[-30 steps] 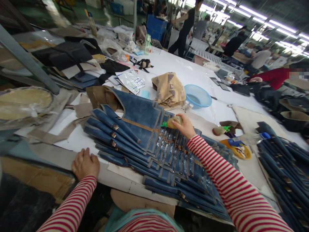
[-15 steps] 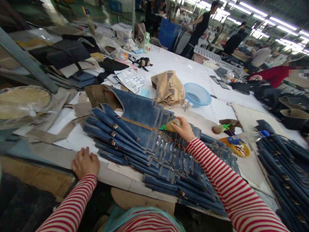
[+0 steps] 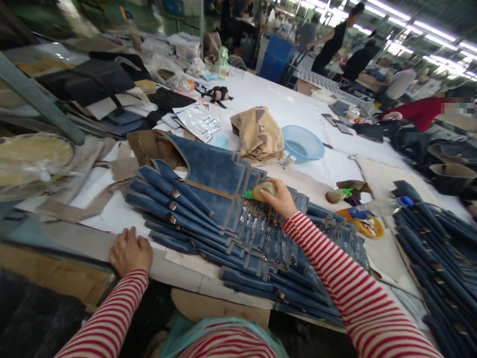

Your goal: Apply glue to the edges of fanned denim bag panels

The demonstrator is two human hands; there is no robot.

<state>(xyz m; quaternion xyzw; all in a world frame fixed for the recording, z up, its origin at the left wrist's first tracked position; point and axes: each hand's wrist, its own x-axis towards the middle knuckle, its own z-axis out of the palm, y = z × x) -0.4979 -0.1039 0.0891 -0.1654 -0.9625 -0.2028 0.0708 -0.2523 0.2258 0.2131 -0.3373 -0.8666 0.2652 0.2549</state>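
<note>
Out to the left of my left fingers (image 3: 122, 241), a round yellowish thing (image 3: 33, 151) lies in clear wrapping; those left fingers grip nothing that I can see, loosely bent and spread, palm down at the near edge of the counter (image 3: 261, 92); just to their right begins a fanned pile of blue pieces (image 3: 214, 169), a tan strip (image 3: 212, 190) crossing the top one toward my right fingers (image 3: 271, 199); these are closed around a squeeze bottle (image 3: 258, 192), tipped almost flat, its green nozzle (image 3: 247, 194) pointing left at the pile, touching or just above I cannot tell; below that grip, glossy strips (image 3: 257, 226) run in a row, so I judge the step in hand to be putting liquid on these ends; the next move, to my mind, calls for a light, even squeeze with the nozzle kept low; beyond my right fingers sit a patterned cloth (image 3: 257, 134) and, right of it, a pale blue basin (image 3: 301, 141); farther right of those fingers lie a second squeeze bottle (image 3: 333, 196), an orange dish (image 3: 377, 229) and, rightmost, another blue pile (image 3: 421, 238).
</note>
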